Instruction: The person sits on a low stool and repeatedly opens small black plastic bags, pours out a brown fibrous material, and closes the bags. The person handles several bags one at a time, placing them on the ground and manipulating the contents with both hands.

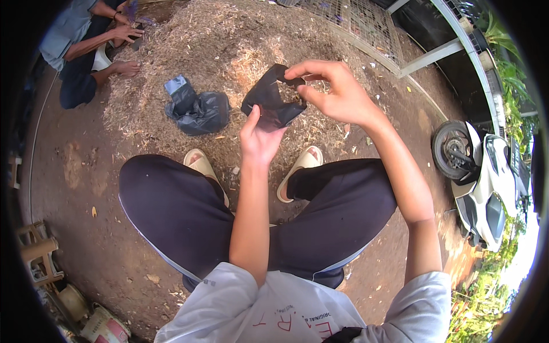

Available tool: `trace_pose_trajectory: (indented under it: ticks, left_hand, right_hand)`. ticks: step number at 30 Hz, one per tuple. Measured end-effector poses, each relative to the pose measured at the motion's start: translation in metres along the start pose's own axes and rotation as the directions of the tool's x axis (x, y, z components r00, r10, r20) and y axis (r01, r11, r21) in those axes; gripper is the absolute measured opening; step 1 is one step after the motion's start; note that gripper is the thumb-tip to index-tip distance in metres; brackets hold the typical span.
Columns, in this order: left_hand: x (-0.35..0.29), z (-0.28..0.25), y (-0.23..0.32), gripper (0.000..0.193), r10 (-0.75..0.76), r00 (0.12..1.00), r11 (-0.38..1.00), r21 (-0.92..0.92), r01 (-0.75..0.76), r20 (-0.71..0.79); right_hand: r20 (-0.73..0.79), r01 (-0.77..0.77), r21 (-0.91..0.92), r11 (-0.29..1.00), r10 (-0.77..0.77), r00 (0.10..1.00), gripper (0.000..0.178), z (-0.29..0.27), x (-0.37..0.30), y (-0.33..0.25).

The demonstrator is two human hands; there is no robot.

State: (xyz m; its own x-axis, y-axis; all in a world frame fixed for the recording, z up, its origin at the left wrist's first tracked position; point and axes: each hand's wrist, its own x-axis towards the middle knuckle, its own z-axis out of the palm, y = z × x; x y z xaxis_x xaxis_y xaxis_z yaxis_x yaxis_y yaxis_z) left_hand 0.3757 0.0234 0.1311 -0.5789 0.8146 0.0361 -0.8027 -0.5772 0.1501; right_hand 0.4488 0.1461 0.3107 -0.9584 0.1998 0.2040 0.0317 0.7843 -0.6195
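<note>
A small black plastic planting bag (264, 94) is held up over the near edge of a heap of dry brown husk-like material (194, 46). My left hand (260, 137) grips it from below, with the thumb against its near side. At the bag's upper right rim are the curved fingers and thumb of my right hand (337, 94), holding the edge so that the mouth gapes. The inside of the bag is only partly visible. Left of it, a crumpled black plastic bag (203, 114) lies on the heap, with folded dark sheets (182, 94) at its top.
Another person (86, 48) crouches at the far left, hands at the heap's edge. A white motorcycle (486, 183) stands at right. Beyond the heap is a wire mesh panel (372, 26). Wooden frames (40, 251) and a sack (106, 326) are at lower left.
</note>
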Motion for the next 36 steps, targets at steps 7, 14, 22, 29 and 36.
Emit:
trace_pose_trajectory:
  ticks: [7,14,22,29,36]
  left_hand:
    - [0.0,0.006,-0.007,0.064,-0.037,0.994,0.995,-0.097,0.027,-0.104]
    - [0.004,0.007,-0.008,0.065,0.025,0.997,0.999,-0.023,-0.027,-0.079]
    - [0.001,0.001,-0.005,0.059,0.056,0.986,0.986,-0.148,-0.08,-0.155]
    - [-0.002,0.006,-0.004,0.056,0.075,0.984,0.984,-0.148,-0.099,-0.16]
    - [-0.002,0.0,-0.01,0.062,0.063,0.985,0.973,-0.208,-0.097,-0.164]
  right_hand:
    - [0.125,0.12,-0.263,0.957,-0.089,0.988,0.02,0.006,-0.016,0.021]
    - [0.104,0.091,-0.197,0.976,-0.071,0.992,0.011,0.0,-0.019,0.023]
    - [0.124,-0.047,-0.154,0.987,0.066,0.99,0.028,-0.003,-0.017,0.021]
    - [0.318,-0.36,0.161,0.919,0.297,0.9,0.029,0.002,-0.017,0.021]
    - [0.174,-0.354,0.314,0.881,0.314,0.934,0.025,0.015,-0.014,0.036]
